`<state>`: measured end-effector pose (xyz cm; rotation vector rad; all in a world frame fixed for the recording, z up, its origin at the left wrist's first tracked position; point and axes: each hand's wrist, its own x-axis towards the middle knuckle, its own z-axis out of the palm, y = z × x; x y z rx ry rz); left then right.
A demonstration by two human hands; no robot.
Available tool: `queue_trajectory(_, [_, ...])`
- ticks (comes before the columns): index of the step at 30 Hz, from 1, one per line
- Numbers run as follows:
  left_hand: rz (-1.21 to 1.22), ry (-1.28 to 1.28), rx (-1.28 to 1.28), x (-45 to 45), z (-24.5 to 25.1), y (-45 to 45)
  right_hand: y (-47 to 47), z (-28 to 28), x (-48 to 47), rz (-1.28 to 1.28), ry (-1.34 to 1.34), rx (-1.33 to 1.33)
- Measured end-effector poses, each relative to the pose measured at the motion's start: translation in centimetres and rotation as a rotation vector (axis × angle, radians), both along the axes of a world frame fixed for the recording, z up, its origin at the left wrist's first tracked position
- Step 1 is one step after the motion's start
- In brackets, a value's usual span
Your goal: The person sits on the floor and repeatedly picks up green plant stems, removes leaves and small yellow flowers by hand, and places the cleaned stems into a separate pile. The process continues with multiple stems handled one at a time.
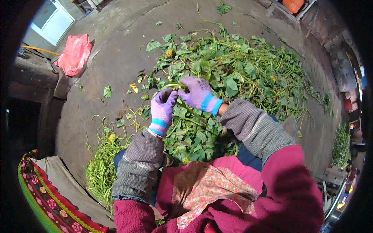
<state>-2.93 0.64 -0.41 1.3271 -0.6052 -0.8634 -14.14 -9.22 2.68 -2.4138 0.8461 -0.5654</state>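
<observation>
Both of my hands wear purple knit gloves with blue-banded cuffs and meet over a heap of greens. My left hand [163, 109] pinches a green leafy-plant stem [176, 85] between thumb and fingers. Right beside it, my right hand [198, 93] closes on the same stem near its upper end. A longer stalk [193, 112] slants down to the right beneath the hands; whether it joins the held stem is unclear. Loose green leaves [195, 142] lie between my knees. Beyond the hands spreads a tangle of leafy vines [247, 67]. Thin bare stems [100, 166] are heaped at my left.
A red plastic bag [75, 54] lies on the concrete floor [116, 64] at the upper left, near a white door [55, 26]. Floral fabric [49, 201] borders the lower left. More greenery [341, 145] and clutter line the right side. An orange bag [293, 5] sits at the top right.
</observation>
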Motion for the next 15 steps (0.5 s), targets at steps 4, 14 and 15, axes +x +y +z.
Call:
queue_trajectory(4, [-0.052,0.051,-0.029,0.1,0.9,-0.4,0.6,0.3,0.3,-0.182,-0.123,0.412])
queue_trajectory(14, [-0.109,0.062,0.062,0.4,1.8,-1.0,-1.8,1.4,0.1,-0.047,-0.355,0.506])
queue_trajectory(15, [-0.105,-0.007,0.041,0.2,1.9,-0.9,-2.1,1.1,-0.3,-0.001,-0.347,0.341])
